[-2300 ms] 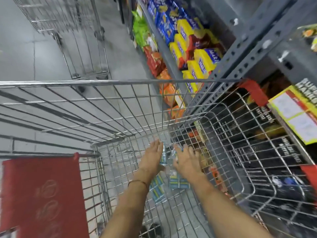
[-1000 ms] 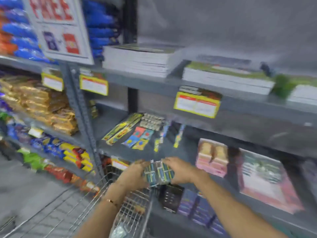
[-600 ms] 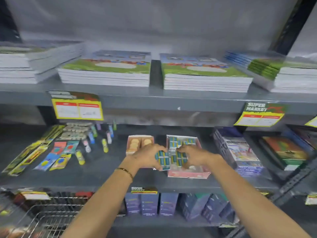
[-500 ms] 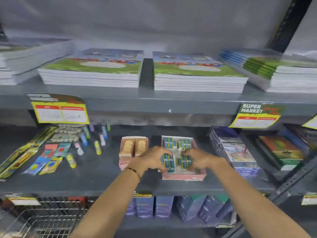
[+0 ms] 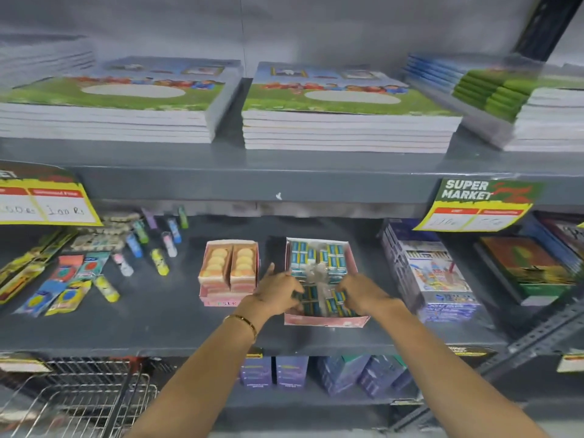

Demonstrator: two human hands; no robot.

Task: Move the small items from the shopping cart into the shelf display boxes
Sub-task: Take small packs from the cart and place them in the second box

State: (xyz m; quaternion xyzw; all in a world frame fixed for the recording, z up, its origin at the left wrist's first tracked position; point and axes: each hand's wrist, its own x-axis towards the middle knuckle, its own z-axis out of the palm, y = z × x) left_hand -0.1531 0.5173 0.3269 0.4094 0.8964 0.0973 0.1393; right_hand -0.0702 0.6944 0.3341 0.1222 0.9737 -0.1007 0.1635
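You had carried the small blue-and-green packets [image 5: 319, 298] up from the wire shopping cart [image 5: 85, 396] and set them into the front of the pink cardboard display box [image 5: 325, 320] on the grey metal shelf [image 5: 158, 314]. Your left hand [image 5: 278, 292] and right hand [image 5: 360, 292] curled loosely over them, fingers easing off; this batch looked delivered, so the cart was next
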